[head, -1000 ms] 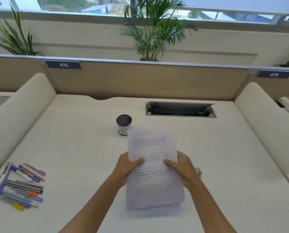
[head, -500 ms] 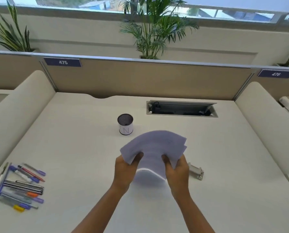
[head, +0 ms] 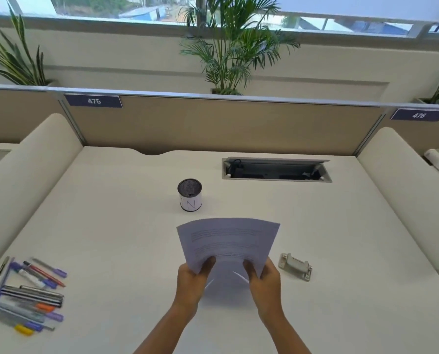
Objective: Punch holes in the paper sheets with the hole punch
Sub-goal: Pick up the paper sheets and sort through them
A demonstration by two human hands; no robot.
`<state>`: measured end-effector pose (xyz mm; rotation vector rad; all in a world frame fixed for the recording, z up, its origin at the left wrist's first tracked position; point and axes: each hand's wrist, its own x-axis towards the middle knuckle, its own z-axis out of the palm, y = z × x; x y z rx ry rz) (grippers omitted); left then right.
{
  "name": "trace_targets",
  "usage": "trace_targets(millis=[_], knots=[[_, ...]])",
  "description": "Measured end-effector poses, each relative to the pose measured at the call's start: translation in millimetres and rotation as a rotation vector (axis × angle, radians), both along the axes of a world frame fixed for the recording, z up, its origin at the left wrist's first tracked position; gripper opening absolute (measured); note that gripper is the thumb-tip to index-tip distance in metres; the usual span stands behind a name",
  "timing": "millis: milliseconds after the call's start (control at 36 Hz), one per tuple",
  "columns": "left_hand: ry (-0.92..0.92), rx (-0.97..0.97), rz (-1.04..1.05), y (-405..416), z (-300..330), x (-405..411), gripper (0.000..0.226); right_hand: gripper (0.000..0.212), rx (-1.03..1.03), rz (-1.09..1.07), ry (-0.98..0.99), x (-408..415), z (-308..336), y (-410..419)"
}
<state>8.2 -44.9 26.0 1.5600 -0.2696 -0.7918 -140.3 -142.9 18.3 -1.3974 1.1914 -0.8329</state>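
A stack of printed paper sheets [head: 227,241] is held above the white desk [head: 116,226], folded or bent over so the top half arches toward me. My left hand [head: 191,279] grips its left lower edge and my right hand [head: 263,279] grips its right lower edge. A small grey metal hole punch [head: 295,266] lies on the desk just right of my right hand, untouched.
A black mesh pen cup [head: 189,194] stands behind the paper. Several pens and markers [head: 30,295] lie at the left front. An open cable tray [head: 276,169] is set in the desk at the back. Padded dividers flank both sides.
The sheets were held flat and lengthwise a second ago. They are now bent over and turned sideways, lifted a little, which uncovers the hole punch to the right.
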Motion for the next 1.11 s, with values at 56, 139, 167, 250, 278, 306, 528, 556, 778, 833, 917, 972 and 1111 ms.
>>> trace_targets(millis=[56,139,167,250,278,306,528,556,778,833,917,972,1111], knots=[[0.015,-0.012,0.005,1.6,1.7,2.1,0.018,0.018,0.02,0.02,0.023,-4.2,-0.4,-2.0],[0.058,-0.026,0.016,1.5,8.2,10.8,0.014,0.017,0.057,0.111,0.013,-10.5,9.0,-16.1],[0.071,-0.037,0.02,1.9,10.6,14.2,0.016,0.017,0.083,0.153,-0.003,-13.4,13.2,-21.6],[0.141,-0.088,0.059,1.8,17.5,24.2,0.026,0.019,0.195,0.251,-0.051,-21.0,23.5,-37.1],[0.174,-0.115,0.087,1.7,18.6,26.3,0.027,0.019,0.227,0.257,-0.074,-23.1,23.7,-41.3],[0.208,-0.145,0.114,1.8,19.5,27.3,0.028,0.02,0.264,0.244,-0.107,-24.3,22.7,-44.1],[0.482,-0.292,0.228,-9.8,24.2,3.1,0.041,0.041,0.503,0.085,-0.431,6.5,26.4,-16.5],[0.502,-0.305,0.221,-11.1,25.1,-2.0,0.042,0.04,0.503,0.077,-0.437,11.9,28.9,-11.4],[0.612,-0.403,0.149,1.1,14.3,21.7,0.048,0.027,0.358,-0.006,-0.224,8.2,36.5,-22.0],[0.623,-0.419,0.177,10.5,12.4,46.5,0.041,0.027,0.311,0.01,-0.152,0.4,39.4,-32.5],[0.547,-0.388,0.121,23.4,18.0,75.9,0.039,0.022,0.257,0.032,-0.086,-8.8,44.9,-45.9],[0.447,-0.317,0.02,29.8,24.1,89.2,0.04,0.019,0.235,0.063,-0.065,-12.7,49.8,-52.4],[0.242,-0.066,-0.211,34.6,43.1,108.1,0.043,0.018,0.159,0.126,-0.038,-16.6,64.3,-60.4]])
